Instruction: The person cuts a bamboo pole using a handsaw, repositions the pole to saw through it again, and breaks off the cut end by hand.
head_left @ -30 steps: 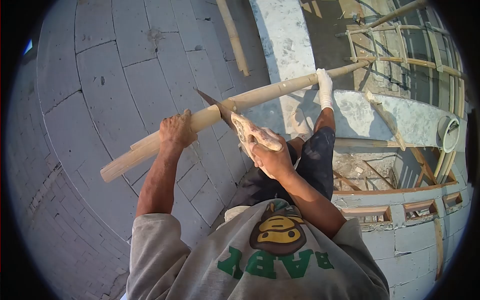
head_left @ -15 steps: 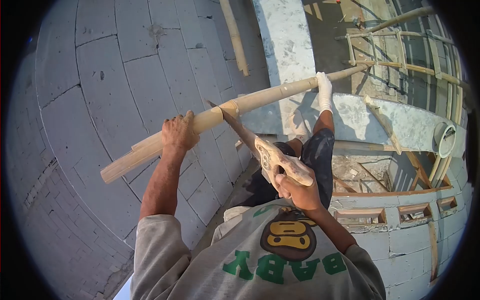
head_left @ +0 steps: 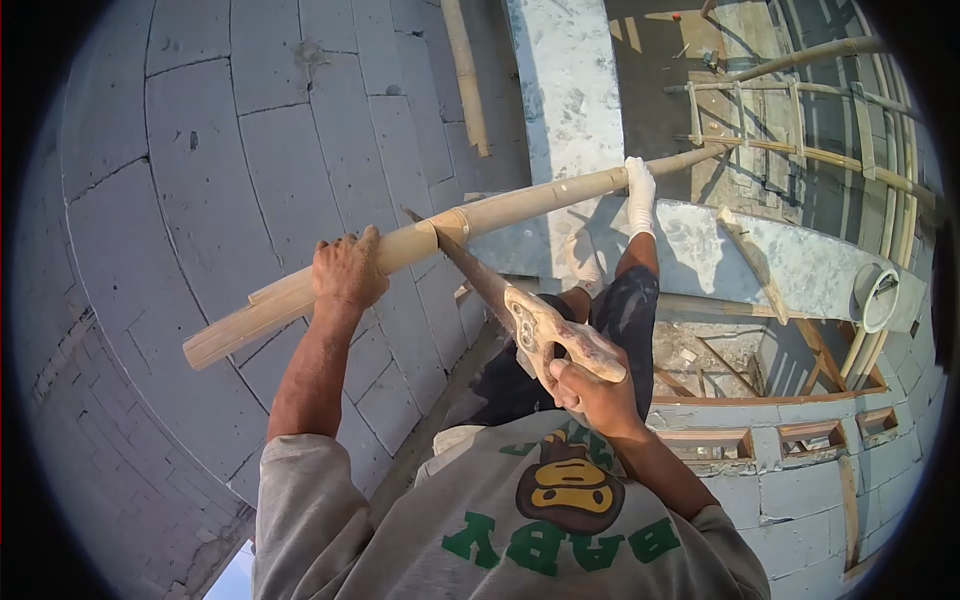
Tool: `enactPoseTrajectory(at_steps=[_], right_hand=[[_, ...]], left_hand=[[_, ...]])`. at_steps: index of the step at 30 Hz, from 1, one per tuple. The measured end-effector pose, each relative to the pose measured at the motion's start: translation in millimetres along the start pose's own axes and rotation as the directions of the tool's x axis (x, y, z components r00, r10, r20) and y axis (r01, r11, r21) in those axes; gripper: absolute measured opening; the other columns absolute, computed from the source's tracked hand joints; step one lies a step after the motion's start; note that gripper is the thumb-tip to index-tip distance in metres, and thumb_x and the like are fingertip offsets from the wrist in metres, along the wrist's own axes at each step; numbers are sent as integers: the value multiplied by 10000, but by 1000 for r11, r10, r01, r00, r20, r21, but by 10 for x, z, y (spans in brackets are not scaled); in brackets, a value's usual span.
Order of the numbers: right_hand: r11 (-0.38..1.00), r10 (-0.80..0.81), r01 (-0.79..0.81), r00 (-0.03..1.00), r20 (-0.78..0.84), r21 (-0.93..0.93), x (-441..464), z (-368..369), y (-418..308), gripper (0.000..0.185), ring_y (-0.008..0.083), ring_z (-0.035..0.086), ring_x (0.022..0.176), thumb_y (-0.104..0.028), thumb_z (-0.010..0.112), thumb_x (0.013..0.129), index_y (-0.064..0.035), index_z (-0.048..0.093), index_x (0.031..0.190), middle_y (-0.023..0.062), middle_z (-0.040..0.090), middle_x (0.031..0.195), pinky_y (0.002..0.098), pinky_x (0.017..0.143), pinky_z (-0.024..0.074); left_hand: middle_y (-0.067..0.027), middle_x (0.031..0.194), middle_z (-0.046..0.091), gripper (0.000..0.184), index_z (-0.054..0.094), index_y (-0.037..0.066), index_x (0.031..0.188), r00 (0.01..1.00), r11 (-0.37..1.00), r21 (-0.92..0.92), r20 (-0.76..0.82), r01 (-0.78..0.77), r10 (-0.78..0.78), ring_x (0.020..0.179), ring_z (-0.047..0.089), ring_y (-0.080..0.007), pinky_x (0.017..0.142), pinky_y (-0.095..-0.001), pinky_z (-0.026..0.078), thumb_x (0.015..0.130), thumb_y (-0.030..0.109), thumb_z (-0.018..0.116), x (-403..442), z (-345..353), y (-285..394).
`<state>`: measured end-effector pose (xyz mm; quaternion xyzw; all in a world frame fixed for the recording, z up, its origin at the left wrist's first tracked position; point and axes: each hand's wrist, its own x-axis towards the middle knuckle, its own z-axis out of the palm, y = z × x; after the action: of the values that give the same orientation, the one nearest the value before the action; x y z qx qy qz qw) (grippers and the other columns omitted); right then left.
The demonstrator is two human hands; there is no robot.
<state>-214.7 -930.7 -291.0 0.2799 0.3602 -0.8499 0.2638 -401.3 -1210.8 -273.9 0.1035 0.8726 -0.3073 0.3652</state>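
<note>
My left hand (head_left: 350,268) is closed over the near part of a thick bamboo pole (head_left: 540,203), which slants from lower left to upper right. A shorter length of bamboo or a split ledge shows along its lower left end. In my right hand (head_left: 597,392) is the wooden handle of a handsaw (head_left: 478,276). Its blade crosses the pole just right of my left hand, sitting in a cut, with the tip poking out beyond. A foot in a white sock (head_left: 640,195) presses on the pole farther along; the other foot (head_left: 584,262) stands on a pale board.
A grey block wall (head_left: 280,170) fills the left side. Another bamboo pole (head_left: 466,80) lies near it. Pale boards (head_left: 570,90) form the platform underfoot. Bamboo scaffolding (head_left: 800,90) and a white ring-shaped object (head_left: 877,297) are at right, above wooden-framed openings (head_left: 812,438).
The view has shifted slightly, so the scene sits a little lower and farther left. Both hands keep their holds, and the saw stays across the pole at the same cut.
</note>
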Motion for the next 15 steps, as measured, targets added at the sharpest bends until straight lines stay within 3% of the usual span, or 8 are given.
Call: enactPoseTrajectory(at_steps=[1, 3, 5, 7, 9, 11, 12, 15], right_hand=[[978, -137, 141, 990, 39, -152, 431, 113, 446, 279, 93, 538, 490, -70, 574, 856, 54, 579, 1106, 61, 630, 787, 258, 450, 437], [998, 15, -18, 998, 57, 58, 997, 360, 335, 170, 109, 521, 459, -92, 596, 836, 34, 583, 949, 51, 600, 685, 275, 454, 445], [999, 36, -38, 998, 55, 27, 855, 236, 292, 217, 97, 522, 463, -85, 594, 833, 47, 587, 1006, 54, 605, 696, 259, 452, 440], [998, -59, 59, 998, -4, 1, 271, 165, -27, 299, 80, 523, 468, -59, 585, 835, 72, 579, 1105, 56, 602, 676, 237, 443, 439], [988, 78, -73, 997, -29, 138, -132, -19, -42, 354, 70, 529, 472, -37, 572, 841, 90, 557, 1171, 38, 593, 634, 224, 443, 450], [1000, 12, -12, 999, 46, -6, 172, -21, -97, 314, 81, 526, 458, -49, 582, 835, 85, 580, 1118, 30, 587, 608, 241, 441, 456], [999, -51, 52, 996, 76, -3, 768, 134, 266, 268, 89, 521, 451, -53, 587, 832, 73, 590, 1069, 34, 582, 602, 256, 444, 456], [996, 68, -71, 996, 59, 61, 969, 291, 146, 156, 116, 517, 442, -49, 602, 825, 44, 600, 950, 38, 572, 594, 298, 456, 458]], left_hand=[[-67, 877, 661, 399, 581, 153, 1068, 1000, 1000, -3, -24, -15, 15, 875, 661, -243, 821, -395, 449, 700, 196, 728, 3, 35, -21], [-67, 864, 661, 416, 600, 160, 1069, 996, 999, -18, -78, -32, 31, 859, 665, -249, 820, -396, 451, 680, 200, 742, 14, 92, -56], [-66, 860, 662, 417, 599, 158, 1073, 994, 999, -6, -103, -35, 34, 857, 665, -253, 822, -393, 449, 678, 177, 732, -47, 122, 3], [-67, 865, 662, 401, 593, 154, 1082, 992, 1000, 2, -124, -2, 2, 865, 660, -250, 822, -390, 442, 700, 166, 714, 98, 7, -51], [-69, 879, 660, 368, 583, 146, 1096, 1000, 1000, -9, 2, -19, 19, 883, 651, -240, 820, -386, 432, 744, 164, 690, -50, -34, 8], [-65, 876, 656, 346, 578, 150, 1072, 1000, 1000, -31, -22, -2, 1, 867, 652, -234, 819, -381, 423, 747, 167, 694, 36, 9, -35], [-63, 878, 656, 340, 576, 152, 1066, 999, 1000, -31, -34, -6, 5, 868, 653, -232, 815, -381, 422, 749, 168, 695, 78, 12, -27], [-59, 879, 656, 326, 569, 156, 1051, 997, 1000, -19, -81, 3, -4, 866, 653, -228, 804, -380, 418, 751, 172, 696, 39, -18, -13]])
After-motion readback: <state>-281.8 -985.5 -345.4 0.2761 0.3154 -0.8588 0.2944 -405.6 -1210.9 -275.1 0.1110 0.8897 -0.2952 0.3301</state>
